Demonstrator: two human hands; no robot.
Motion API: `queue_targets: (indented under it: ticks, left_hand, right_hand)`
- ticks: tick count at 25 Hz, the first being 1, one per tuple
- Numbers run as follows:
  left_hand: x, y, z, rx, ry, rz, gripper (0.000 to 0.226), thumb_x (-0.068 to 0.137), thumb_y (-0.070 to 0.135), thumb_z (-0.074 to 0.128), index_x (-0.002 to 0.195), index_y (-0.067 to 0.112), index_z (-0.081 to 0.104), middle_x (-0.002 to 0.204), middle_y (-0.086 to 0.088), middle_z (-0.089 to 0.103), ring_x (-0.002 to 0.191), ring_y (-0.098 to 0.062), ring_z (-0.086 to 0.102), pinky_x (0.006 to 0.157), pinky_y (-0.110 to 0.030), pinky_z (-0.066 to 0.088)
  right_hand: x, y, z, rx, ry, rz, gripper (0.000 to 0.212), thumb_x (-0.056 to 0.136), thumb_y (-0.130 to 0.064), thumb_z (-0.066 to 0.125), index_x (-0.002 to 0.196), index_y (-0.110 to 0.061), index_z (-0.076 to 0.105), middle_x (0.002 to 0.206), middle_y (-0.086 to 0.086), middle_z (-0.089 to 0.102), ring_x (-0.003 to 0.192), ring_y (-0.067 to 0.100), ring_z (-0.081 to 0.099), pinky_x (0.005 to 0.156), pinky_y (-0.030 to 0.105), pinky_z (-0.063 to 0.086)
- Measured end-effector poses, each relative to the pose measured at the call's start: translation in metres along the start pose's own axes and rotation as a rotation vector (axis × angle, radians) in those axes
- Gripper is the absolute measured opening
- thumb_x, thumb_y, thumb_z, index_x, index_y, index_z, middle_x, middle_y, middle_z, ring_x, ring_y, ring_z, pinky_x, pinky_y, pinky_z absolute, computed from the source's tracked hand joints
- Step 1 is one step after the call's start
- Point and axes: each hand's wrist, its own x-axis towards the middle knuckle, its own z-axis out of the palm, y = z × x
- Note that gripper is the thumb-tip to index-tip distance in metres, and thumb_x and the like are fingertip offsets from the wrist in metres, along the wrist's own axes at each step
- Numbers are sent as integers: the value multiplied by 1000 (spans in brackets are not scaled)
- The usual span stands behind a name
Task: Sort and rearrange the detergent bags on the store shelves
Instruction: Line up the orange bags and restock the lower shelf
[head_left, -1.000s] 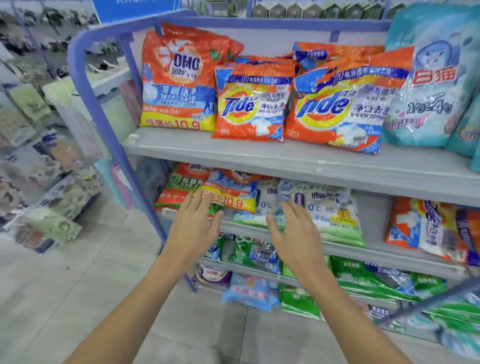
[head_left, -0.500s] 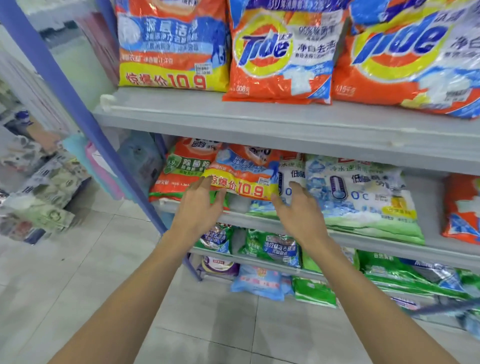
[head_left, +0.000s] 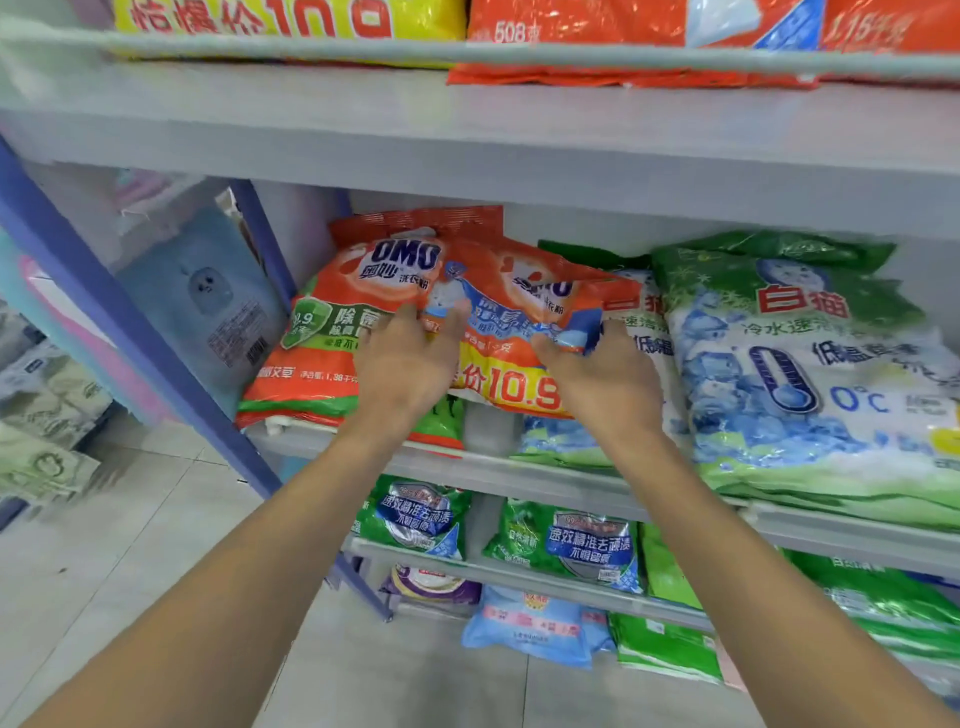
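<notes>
Middle shelf (head_left: 519, 473): 10.9 bag (head_left: 519, 332) is lying on top, overlapping the OMO bag (head_left: 332, 332) at left and a half-covered bag (head_left: 649, 332) at right. Thermometer bag (head_left: 810, 374) is sitting further right, probably on a stack. Left hand (head_left: 405, 364) and right hand (head_left: 597, 379) are gripping the 10.9 bag's left and right sides.

Top-shelf bags (head_left: 291, 21) beyond upper edge
</notes>
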Motion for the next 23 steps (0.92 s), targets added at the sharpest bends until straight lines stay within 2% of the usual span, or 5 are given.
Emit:
queue_targets:
  ticks: [3,7,14,19,23]
  left_hand:
    - [-3,5,-13,-309,-125,-215,57,83,70,62,89,14,60,71,0,60,85,-31,62,75,-31,44]
    - [-26,-12,-28,-596,-562,-449,65,72,57,82,121,16,68,102,-10,78,93,-33,76,88,-48,60]
    - [-74,-19,-23,-907,-409,-389,54,78,31,84,125,9,66,107,-9,78,97,-30,76,97,-52,56]
    - [-126,-22,-49,-988,-330,-465,31,91,32,71,119,18,66,101,-9,79,85,-29,78,73,-45,64]
    - [-170,-12,-84,-1075,-286,-529,35,89,33,72,117,13,70,105,-14,78,91,-33,77,77,-46,63]
  right_hand:
    - [-6,-8,-22,299,-152,116,42,81,-31,84,111,-5,70,107,12,74,88,24,71,80,37,53]
    - [-44,3,-46,424,-293,181,21,78,-9,82,95,-13,71,94,-3,76,92,11,67,73,28,44]
    - [-78,20,-39,500,-375,-41,34,92,-18,75,117,-38,62,98,-28,74,90,-11,68,81,17,50]
    - [-101,30,-57,619,-459,70,45,80,-18,84,119,-31,64,106,-6,79,98,17,76,88,39,57]
    - [-138,20,-78,782,-643,292,43,71,-21,80,113,-15,73,108,10,78,93,27,77,82,41,62]
